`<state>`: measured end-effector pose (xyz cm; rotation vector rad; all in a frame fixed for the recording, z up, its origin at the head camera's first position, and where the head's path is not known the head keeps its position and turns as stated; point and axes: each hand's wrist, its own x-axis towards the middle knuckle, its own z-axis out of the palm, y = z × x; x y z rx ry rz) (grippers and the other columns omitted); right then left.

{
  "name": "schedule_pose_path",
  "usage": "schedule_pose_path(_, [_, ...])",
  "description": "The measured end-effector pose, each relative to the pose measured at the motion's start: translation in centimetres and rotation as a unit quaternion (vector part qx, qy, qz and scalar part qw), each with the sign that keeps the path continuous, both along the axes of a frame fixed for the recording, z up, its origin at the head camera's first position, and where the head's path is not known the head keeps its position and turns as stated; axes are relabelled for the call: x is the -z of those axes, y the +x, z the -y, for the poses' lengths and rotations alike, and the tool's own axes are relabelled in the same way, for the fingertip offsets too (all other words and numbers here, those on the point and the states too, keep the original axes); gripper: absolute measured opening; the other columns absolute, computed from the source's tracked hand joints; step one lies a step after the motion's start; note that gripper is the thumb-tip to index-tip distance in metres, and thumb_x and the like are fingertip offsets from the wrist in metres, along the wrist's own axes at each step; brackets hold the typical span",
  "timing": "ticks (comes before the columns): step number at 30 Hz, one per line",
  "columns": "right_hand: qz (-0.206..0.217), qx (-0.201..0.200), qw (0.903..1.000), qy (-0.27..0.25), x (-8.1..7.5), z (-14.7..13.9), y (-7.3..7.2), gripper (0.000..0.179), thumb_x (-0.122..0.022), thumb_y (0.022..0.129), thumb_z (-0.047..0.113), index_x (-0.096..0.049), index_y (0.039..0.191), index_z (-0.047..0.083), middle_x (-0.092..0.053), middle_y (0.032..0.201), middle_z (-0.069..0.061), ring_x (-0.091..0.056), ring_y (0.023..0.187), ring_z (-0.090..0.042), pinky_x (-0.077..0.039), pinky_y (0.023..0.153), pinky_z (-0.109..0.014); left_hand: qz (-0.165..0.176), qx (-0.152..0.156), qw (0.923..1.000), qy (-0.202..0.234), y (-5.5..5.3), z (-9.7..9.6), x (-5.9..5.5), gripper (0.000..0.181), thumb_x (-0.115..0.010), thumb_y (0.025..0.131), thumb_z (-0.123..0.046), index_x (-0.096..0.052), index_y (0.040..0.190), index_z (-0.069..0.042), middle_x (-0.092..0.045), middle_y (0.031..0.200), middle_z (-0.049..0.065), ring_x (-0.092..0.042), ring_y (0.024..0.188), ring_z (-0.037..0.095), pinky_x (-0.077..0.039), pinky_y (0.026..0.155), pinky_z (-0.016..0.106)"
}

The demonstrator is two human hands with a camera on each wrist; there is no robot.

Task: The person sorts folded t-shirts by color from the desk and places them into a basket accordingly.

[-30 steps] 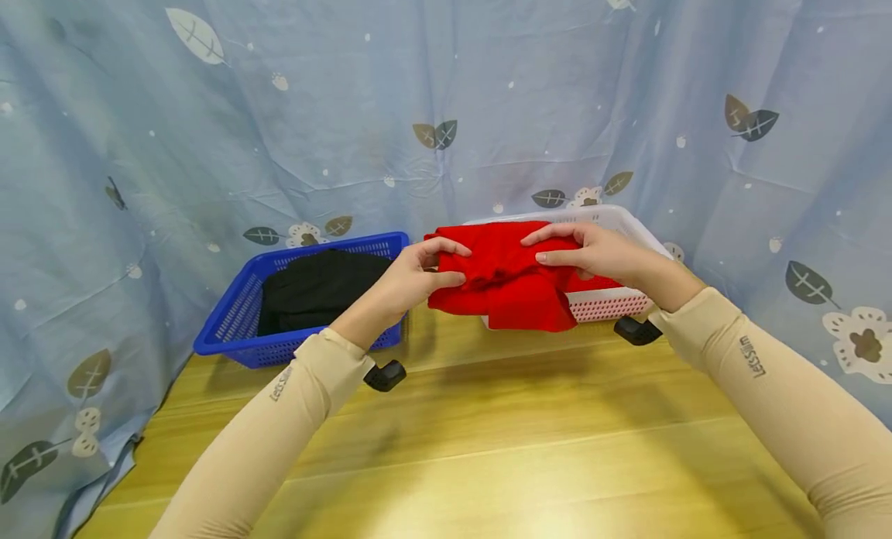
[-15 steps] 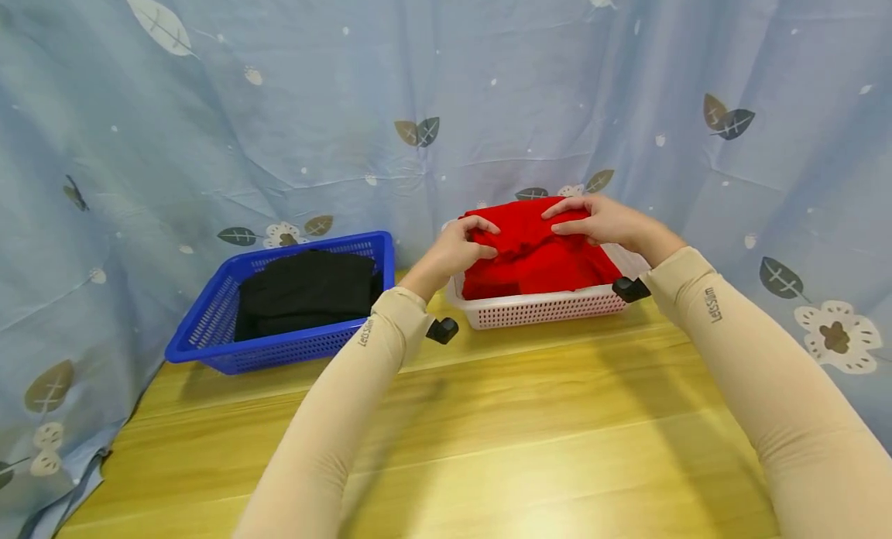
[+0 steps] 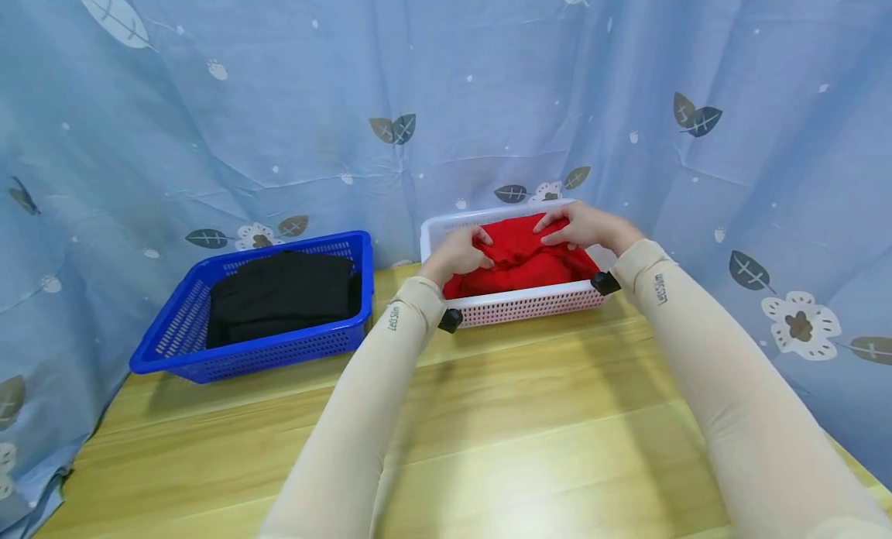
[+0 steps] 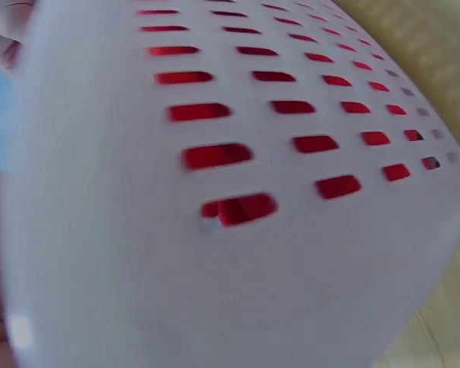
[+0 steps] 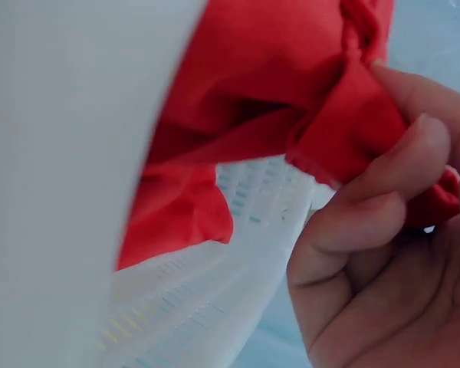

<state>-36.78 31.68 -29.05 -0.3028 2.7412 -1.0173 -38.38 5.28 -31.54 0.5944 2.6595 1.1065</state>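
A folded red garment (image 3: 521, 242) lies in the white basket (image 3: 526, 301), on top of more red cloth. At its left end my left hand (image 3: 461, 252) grips the cloth with thumb and fingers bent. My right hand (image 3: 587, 226) holds the garment near its right end. In the right wrist view, the right-hand fingers (image 5: 410, 157) pinch a gathered edge of the red garment (image 5: 276, 84). The perforated basket wall (image 4: 138, 253) fills most of the left wrist view, with red showing through its slots, and hides most of the left hand there.
A blue basket (image 3: 272, 356) with folded black cloth (image 3: 282, 291) stands on the left. Both baskets rest on a wooden table (image 3: 530, 423). Behind them hangs a blue patterned curtain (image 3: 293, 97).
Both hands have lowered the red garment into the white basket from in front of and above it. The left hand has moved right, away from the blue basket. The head view has shifted slightly.
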Motion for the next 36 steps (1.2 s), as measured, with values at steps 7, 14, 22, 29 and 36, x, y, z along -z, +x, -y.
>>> schedule_pose_path(7, [0.093,-0.023,0.9941,0.051,0.3,-0.5,0.5,0.039,-0.067,0.107,0.018,-0.060,0.138,-0.003,-0.053,0.072,0.005,-0.053,0.059,-0.008,-0.043,0.059,-0.020,0.068,0.011,0.9949,-0.073,0.2,-0.9,0.6,0.025,-0.073,0.100,-0.014,-0.062,0.122,-0.009,-0.060,0.106,0.008,-0.054,0.085,0.018,-0.054,0.074,0.030])
schedule_pose_path(14, [0.159,-0.007,0.9841,0.078,0.2,-0.2,1.0,0.044,-0.065,0.108,0.024,-0.056,0.143,-0.001,-0.063,0.103,-0.007,-0.064,0.071,-0.013,-0.049,0.068,-0.023,0.104,0.015,0.9880,-0.113,0.5,-1.0,0.7,0.022,-0.071,0.103,-0.022,-0.065,0.121,-0.010,-0.065,0.125,0.009,-0.061,0.114,0.023,-0.062,0.091,0.038])
schedule_pose_path(22, [0.070,-0.015,0.9770,0.201,0.1,0.5,0.6,0.030,-0.070,0.104,0.021,-0.072,0.126,0.002,-0.065,0.101,-0.012,-0.057,0.091,-0.023,-0.054,0.087,-0.038,0.024,0.025,0.9786,-0.203,0.5,-1.5,0.8,0.018,-0.071,0.104,-0.030,-0.073,0.107,-0.012,-0.065,0.101,0.003,-0.058,0.097,0.018,-0.051,0.080,0.030])
schedule_pose_path(29, [0.102,-0.030,0.9751,0.195,0.0,1.2,0.8,0.035,-0.072,0.104,0.026,-0.071,0.130,0.003,-0.061,0.094,-0.010,-0.058,0.094,-0.025,-0.054,0.094,-0.043,0.039,0.040,0.9726,-0.226,0.7,-1.9,0.7,0.042,-0.068,0.106,-0.035,-0.067,0.141,-0.012,-0.067,0.140,0.006,-0.059,0.126,0.023,-0.051,0.113,0.041])
schedule_pose_path(36, [0.159,-0.047,0.9715,0.170,-0.6,1.5,1.5,0.051,-0.066,0.107,0.032,-0.057,0.148,0.002,-0.063,0.119,-0.017,-0.059,0.112,-0.032,-0.055,0.109,-0.050,0.078,0.061,0.9669,-0.235,0.9,-1.3,0.0,0.062,-0.066,0.106,-0.043,-0.051,0.159,-0.013,-0.057,0.155,0.007,-0.054,0.137,0.025,-0.050,0.117,0.044])
